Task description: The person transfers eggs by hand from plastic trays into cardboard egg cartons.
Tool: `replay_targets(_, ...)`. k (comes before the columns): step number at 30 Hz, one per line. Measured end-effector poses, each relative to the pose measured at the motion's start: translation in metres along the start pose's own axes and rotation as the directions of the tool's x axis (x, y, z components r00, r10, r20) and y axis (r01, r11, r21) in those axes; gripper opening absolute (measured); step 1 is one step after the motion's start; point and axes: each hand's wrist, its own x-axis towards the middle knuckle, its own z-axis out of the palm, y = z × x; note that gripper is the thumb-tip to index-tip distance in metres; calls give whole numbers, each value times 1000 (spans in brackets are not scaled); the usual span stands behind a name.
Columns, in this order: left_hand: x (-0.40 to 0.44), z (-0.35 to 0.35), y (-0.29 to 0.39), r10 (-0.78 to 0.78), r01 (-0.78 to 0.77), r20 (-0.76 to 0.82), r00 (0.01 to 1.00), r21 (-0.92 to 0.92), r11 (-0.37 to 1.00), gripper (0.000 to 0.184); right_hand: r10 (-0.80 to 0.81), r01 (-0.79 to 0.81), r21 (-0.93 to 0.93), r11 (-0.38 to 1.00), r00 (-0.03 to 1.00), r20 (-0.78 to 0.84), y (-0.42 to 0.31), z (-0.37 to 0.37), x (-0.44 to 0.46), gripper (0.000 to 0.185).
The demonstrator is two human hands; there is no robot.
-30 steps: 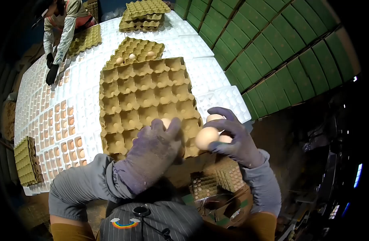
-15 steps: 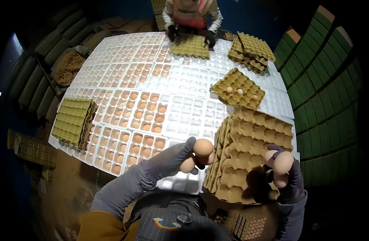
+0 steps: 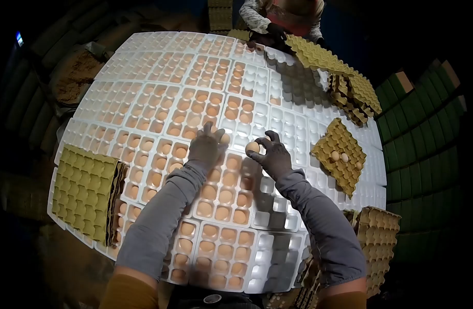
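Observation:
My left hand [image 3: 206, 148], in a grey glove, reaches over the white plastic trays with its fingers closed round an egg [image 3: 224, 138] at its right edge. To its right, my right hand [image 3: 273, 154] pinches another egg [image 3: 252, 148] between thumb and fingers. Both are above the border between filled and unfilled cells. Brown eggs [image 3: 225, 196] sit in the cells of a white tray [image 3: 252, 219] below the hands. Whether more eggs lie inside either palm is hidden.
A stack of pulp trays [image 3: 84, 193] stands at the left, another [image 3: 380, 247] at the lower right. One pulp tray [image 3: 339, 141] holds a few eggs. Across the table a person [image 3: 283, 23] in dark gloves holds a pulp tray [image 3: 324, 56]. Green boxes [image 3: 422, 129] line the right side.
Both hands have moved forward from beside the pulp stack to over the white trays, carrying eggs. The view has shifted. The other person's pulp tray is now lifted and further right.

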Motion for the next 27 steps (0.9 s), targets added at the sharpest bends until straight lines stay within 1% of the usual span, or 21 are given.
replay_targets(1,11,7,-3,-2,2,4,1000,-8,1000,38,-7,6,-45,999,1000,-30,0,15,12,51)
replay_targets(3,29,20,-7,-13,11,197,980,7,1000,41,10,-3,-200,980,999,35,5,38,32,47)
replay_targets(4,37,25,-8,16,-18,173,985,6,1000,40,46,-40,-139,989,998,42,7,48,43,45)
replay_targets(5,46,30,-12,68,-61,82,994,-85,995,41,83,-79,-77,994,995,53,10,57,53,44)
replay_targets(7,67,36,-9,59,-43,121,991,-131,990,41,20,-20,3,1000,1000,-21,21,75,75,32)
replay_targets(9,83,35,-10,11,20,182,983,-169,985,40,26,-25,-3,1000,1000,18,19,79,94,32)
replay_targets(10,86,33,-11,-32,79,237,971,-195,978,39,23,-23,-83,996,1000,-2,19,79,98,32)
replay_targets(12,80,28,-27,-111,132,75,991,-404,905,38,7,-15,-196,981,999,-39,21,73,102,36)
replay_targets(13,74,31,-38,-164,123,-39,986,-505,854,38,-21,-4,-383,924,998,-61,26,73,106,46)
replay_targets(14,69,42,-47,-130,-8,-287,949,-433,901,35,-47,25,-463,886,998,-36,30,73,102,53)
replay_targets(15,65,43,-51,-143,-1,-239,961,-516,857,36,-71,56,-540,840,997,-7,29,69,97,61)
replay_targets(16,60,48,-54,-146,3,-232,962,-522,853,36,-104,110,-533,839,994,40,40,78,97,66)
replay_targets(17,57,53,-55,-80,-18,-238,968,-383,924,38,-138,160,-524,836,987,82,47,83,97,72)
replay_targets(18,57,60,-57,-9,-48,-235,972,-235,971,40,-182,167,-443,881,983,11,44,82,93,68)
replay_targets(19,55,65,-58,62,-82,-221,973,-83,993,41,-172,158,-449,880,985,9,40,80,88,68)
replay_targets(20,53,71,-60,129,-118,-196,972,70,991,43,-178,111,-293,949,962,-209,36,78,80,65)
replay_targets(21,52,71,-59,118,-112,-153,981,43,993,44,-138,94,-125,988,899,-415,28,72,67,62)
replay_targets(22,51,74,-59,113,-101,-177,978,80,992,43,-70,79,0,997,882,-467,16,64,45,55)
replay_targets(24,52,80,-61,105,-85,-211,972,104,991,42,-17,103,160,982,884,-467,-8,54,-16,46)
replay_targets(25,52,80,-63,99,-87,-180,979,73,994,40,66,62,311,948,920,-385,-31,42,-56,45)
replay_targets(27,46,79,-65,94,-77,-98,991,164,983,44,24,99,371,923,950,-313,-57,32,-129,48)
